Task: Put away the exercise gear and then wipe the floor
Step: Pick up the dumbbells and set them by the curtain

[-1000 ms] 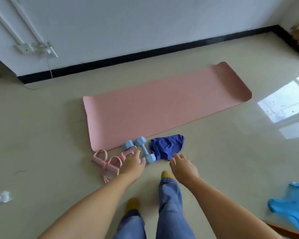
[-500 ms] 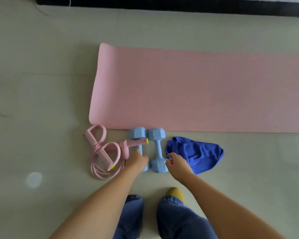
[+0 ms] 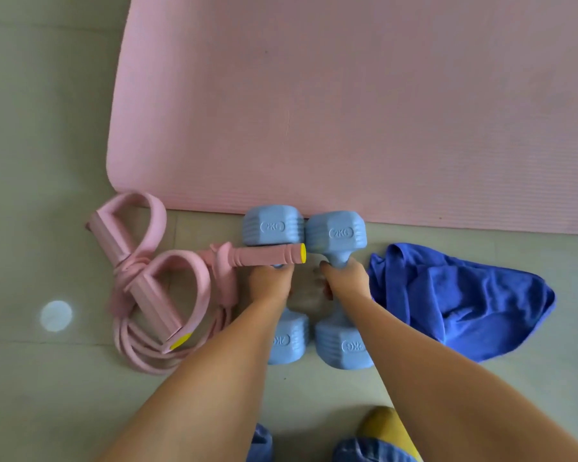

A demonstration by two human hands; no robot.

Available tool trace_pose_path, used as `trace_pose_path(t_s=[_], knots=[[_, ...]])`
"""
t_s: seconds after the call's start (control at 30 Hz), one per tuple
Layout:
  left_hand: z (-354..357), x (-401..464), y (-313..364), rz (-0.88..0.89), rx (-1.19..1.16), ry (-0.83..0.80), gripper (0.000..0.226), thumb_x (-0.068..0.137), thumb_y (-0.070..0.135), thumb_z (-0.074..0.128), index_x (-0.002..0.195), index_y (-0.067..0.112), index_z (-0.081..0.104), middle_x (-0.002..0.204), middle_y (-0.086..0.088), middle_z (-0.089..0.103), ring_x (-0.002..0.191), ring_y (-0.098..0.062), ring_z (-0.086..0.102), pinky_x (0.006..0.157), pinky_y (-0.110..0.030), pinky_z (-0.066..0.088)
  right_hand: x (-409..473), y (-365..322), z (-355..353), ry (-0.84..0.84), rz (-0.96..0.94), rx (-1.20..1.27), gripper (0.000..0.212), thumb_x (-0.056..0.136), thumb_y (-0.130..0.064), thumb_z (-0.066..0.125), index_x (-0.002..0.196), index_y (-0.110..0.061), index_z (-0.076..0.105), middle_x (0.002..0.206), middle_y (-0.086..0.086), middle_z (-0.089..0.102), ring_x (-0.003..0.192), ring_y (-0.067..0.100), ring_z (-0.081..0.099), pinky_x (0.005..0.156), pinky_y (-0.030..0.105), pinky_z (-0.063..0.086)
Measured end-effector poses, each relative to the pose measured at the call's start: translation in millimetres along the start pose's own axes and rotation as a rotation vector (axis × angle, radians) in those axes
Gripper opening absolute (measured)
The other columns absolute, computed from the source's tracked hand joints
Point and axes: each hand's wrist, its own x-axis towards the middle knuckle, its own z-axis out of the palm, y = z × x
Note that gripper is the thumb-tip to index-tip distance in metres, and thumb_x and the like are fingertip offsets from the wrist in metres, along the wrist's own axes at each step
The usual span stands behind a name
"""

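Observation:
Two light blue 2 kg dumbbells lie side by side on the floor by the near edge of the pink mat point(image 3: 347, 105). My left hand point(image 3: 270, 284) grips the bar of the left dumbbell point(image 3: 272, 225). My right hand point(image 3: 346, 280) grips the bar of the right dumbbell point(image 3: 336, 233). A pink resistance pull rope point(image 3: 147, 278) with foot loops lies left of them, and its pink handle with a yellow end cap point(image 3: 267, 255) rests across the left dumbbell. A crumpled blue cloth point(image 3: 457, 298) lies on the floor to the right.
Beige floor tiles point(image 3: 40, 128) surround the mat. A pale round light spot point(image 3: 56, 315) shows on the floor at the left. My jeans and a yellow sock point(image 3: 386, 428) are at the bottom edge.
I have bent down much closer to the floor. Both hands went from hovering at the dumbbells' near ends to wrapping round their bars.

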Motion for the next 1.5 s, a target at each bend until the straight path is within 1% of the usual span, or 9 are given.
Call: trace_pose_path(t_s=[0.17,0.33,0.47,0.6,0.77,0.87,1.1,1.33,1.5], knots=[[-2,0,2,0.028,-0.04,0.005,0.019,0.084,0.029,0.063,0.071,0.017,0.056,0.06,-0.005,0.054,0.05,-0.023,0.051,0.055,-0.038,0.051,-6,-7,-5,-0.047,0.047,0.079,0.02,0.082,-0.014,0.055,0.063,-0.011,0.049,0.056,0.007,0.051,0.041,0.021,0.044,0.044,0.023,0.038],[-23,-30,14,-0.134,-0.07,-0.228,0.022,0.084,0.012,0.055,0.065,0.011,0.045,0.052,-0.008,0.043,0.038,-0.019,0.039,0.037,-0.019,0.031,-40,-23,-34,-0.061,0.09,0.034,0.02,0.082,-0.014,0.052,0.063,-0.01,0.046,0.056,0.005,0.05,0.042,0.02,0.045,0.048,0.025,0.038],[-57,-94,38,-0.25,-0.025,-0.409,0.022,0.085,0.004,0.051,0.065,0.007,0.042,0.041,-0.005,0.043,0.028,-0.015,0.038,0.037,-0.017,0.031,-96,-46,-84,-0.049,0.128,-0.027,0.019,0.082,-0.016,0.05,0.064,-0.009,0.049,0.054,0.005,0.052,0.043,0.018,0.046,0.048,0.024,0.038],[-92,-172,66,-0.279,0.005,-0.437,0.022,0.084,0.003,0.052,0.064,0.006,0.044,0.044,-0.007,0.044,0.029,-0.016,0.038,0.038,-0.019,0.032,-167,-78,-137,-0.026,0.195,-0.065,0.029,0.086,-0.021,0.05,0.06,-0.007,0.049,0.051,0.007,0.051,0.045,0.021,0.048,0.048,0.025,0.037],[-128,-256,114,-0.218,0.02,-0.402,0.013,0.077,0.006,0.056,0.067,0.001,0.05,0.04,-0.004,0.045,0.03,-0.018,0.039,0.038,-0.021,0.032,-252,-111,-193,-0.012,0.223,0.037,0.022,0.082,-0.014,0.051,0.061,-0.005,0.049,0.044,0.006,0.048,0.037,0.018,0.044,0.043,0.02,0.036],[-147,-300,155,-0.174,0.044,-0.414,0.023,0.069,0.014,0.064,0.046,0.012,0.063,0.041,-0.005,0.046,0.034,-0.021,0.041,0.042,-0.025,0.034,-299,-130,-224,-0.002,0.216,0.1,0.025,0.08,-0.014,0.051,0.057,-0.006,0.047,0.043,0.005,0.047,0.036,0.017,0.042,0.041,0.02,0.035],[-192,-404,236,-0.031,0.185,-0.297,0.022,0.079,0.013,0.056,0.06,0.007,0.048,0.027,0.002,0.042,0.041,-0.023,0.043,0.052,-0.026,0.038,-409,-152,-299,0.065,0.178,0.221,0.017,0.079,-0.013,0.049,0.064,-0.007,0.047,0.051,0.01,0.05,0.04,0.021,0.045,0.05,0.026,0.04],[-207,-487,286,0.169,0.371,-0.372,0.01,0.076,0.012,0.055,0.069,0.006,0.05,0.052,-0.009,0.05,0.042,-0.023,0.043,0.052,-0.028,0.038,-500,-132,-366,0.199,0.204,0.426,0.017,0.079,-0.01,0.049,0.062,-0.007,0.046,0.055,0.009,0.048,0.043,0.021,0.043,0.047,0.025,0.036],[-175,-544,308,0.293,0.545,-0.472,0.01,0.078,0.01,0.056,0.069,0.007,0.051,0.052,-0.008,0.048,0.045,-0.024,0.042,0.057,-0.031,0.039,-543,-94,-406,0.312,0.246,0.656,0.013,0.08,-0.011,0.053,0.068,-0.008,0.049,0.056,0.008,0.047,0.044,0.02,0.043,0.046,0.025,0.035]])
